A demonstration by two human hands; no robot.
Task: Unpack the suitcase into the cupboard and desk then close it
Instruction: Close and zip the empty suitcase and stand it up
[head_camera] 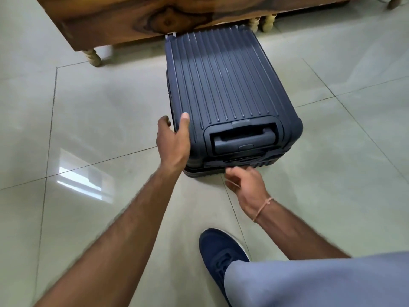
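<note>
I see pale glossy floor tiles (88, 134) on the left, and at the top a dark-grained wooden table (124, 16) on turned legs. My left hand (173, 140) grips the near left corner of the suitcase (223, 85): the thumb lies on the ribbed top shell and the other fingers curl round the side wall, so the corner sits in the crook of the hand. The dark blue hard-shell case lies flat on the tiles, shut, its far end tucked under the table edge and its recessed pull handle (243, 137) facing me. Lower and to the right, my right hand (245, 185) reaches the seam at the case's near bottom edge; the fingertips are curled there, but blur keeps me from telling whether they pinch anything. A thin cord (263, 208) rings that wrist. Below it are my navy shoe (221, 251) and a grey trouser leg (321, 282).
</note>
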